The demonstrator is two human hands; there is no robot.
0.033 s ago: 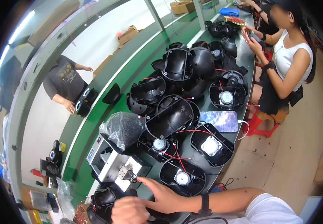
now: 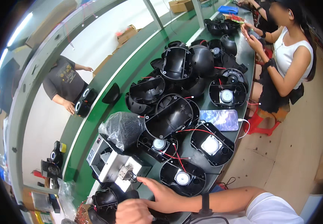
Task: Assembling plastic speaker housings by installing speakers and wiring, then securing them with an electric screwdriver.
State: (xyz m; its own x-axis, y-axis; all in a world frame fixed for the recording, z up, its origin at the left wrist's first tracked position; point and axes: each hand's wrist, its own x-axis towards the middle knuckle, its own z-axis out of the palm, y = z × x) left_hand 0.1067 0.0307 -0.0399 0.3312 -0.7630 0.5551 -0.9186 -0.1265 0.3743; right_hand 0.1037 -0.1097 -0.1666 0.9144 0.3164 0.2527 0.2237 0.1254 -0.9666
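My left hand [image 2: 133, 212] is at the lower edge, closed and slightly blurred. A dark rounded end [image 2: 132, 194] shows just above it; what the fist holds, I cannot make out. My right hand [image 2: 167, 198] reaches in from the right, touching or overlapping the left. One digit stretches toward the metal fitting [image 2: 125, 172] on a white box-shaped device [image 2: 109, 164]; the other fingers are hidden. Beside the left hand lies a black plastic shell [image 2: 104, 198]. Just beyond my right wrist sits an open black housing with a round speaker [image 2: 183, 178].
Black housings [image 2: 169, 115], some with red wires, crowd the bench. A plastic-wrapped bundle [image 2: 121, 128] stands behind the device. A phone [image 2: 219, 120] with a white cable lies near the bench edge. One person [image 2: 292, 63] sits at right; another [image 2: 66, 80] stands across the green belt [image 2: 94, 143].
My left hand has shifted slightly to the right. My right hand stays about where it was. The seated person's hands have moved a little.
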